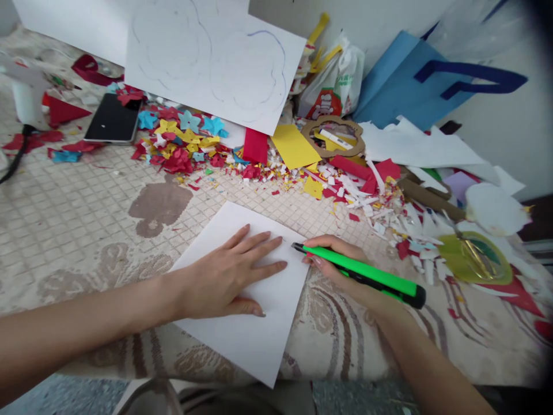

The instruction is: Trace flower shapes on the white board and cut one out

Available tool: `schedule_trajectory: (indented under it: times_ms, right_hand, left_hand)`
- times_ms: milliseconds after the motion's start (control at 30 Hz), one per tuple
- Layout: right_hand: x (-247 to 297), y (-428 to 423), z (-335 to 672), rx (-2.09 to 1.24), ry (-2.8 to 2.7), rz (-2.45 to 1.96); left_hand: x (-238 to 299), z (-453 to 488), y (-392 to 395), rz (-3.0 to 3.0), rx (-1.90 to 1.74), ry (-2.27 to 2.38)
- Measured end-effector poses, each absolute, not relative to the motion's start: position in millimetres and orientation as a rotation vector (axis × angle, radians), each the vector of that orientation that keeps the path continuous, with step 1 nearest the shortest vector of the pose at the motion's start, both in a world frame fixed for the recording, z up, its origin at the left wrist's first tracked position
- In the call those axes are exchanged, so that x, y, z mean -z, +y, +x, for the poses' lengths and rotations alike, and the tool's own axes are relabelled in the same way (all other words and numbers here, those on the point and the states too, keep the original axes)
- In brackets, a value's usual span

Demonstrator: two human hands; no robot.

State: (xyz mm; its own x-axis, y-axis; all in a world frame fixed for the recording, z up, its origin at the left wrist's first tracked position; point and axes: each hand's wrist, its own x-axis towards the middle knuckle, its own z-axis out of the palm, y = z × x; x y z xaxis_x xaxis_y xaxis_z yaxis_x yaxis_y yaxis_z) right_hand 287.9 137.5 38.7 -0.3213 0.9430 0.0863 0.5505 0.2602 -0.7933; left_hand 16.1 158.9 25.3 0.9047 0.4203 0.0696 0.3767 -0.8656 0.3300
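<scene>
A plain white sheet of paper (246,351) lies at an angle on the patterned tablecloth, its lowest corner at the table's front edge. My left hand (228,274) rests flat on it with the fingers spread. In my right hand (337,265) is a green utility knife (367,270), gripped near its front end. The knife's tip points left, over the paper's right side and close to my left fingertips. Whether the blade touches the sheet I cannot tell.
Paper scraps and flowers (185,141) spread along the back. Behind them stand a white sheet with drawn outlines (207,63) and a blue bag (401,80). A phone (114,118) and a glue gun (28,92) lie left; scissors (475,253) and a yellow tape roll (449,259) lie right.
</scene>
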Motion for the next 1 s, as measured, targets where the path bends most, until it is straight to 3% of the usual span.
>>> schedule_trajectory:
  times_ms: [300, 800, 1000]
  right_hand:
    - [-43.1, 125.4, 285.8, -0.967, -1.942, -1.382]
    - [-40.2, 106.6, 278.5, -0.792, -1.869, -1.540]
    - [-43.0, 114.2, 279.5, -0.904, -1.834, -1.524]
  left_hand:
    - [-26.3, 16.9, 159.0, 2.730, -0.127, 0.621]
    - [-26.3, 18.3, 157.8, 2.762, -0.111, 0.637]
    - [-25.8, 18.6, 155.0, 2.810, -0.145, 0.675]
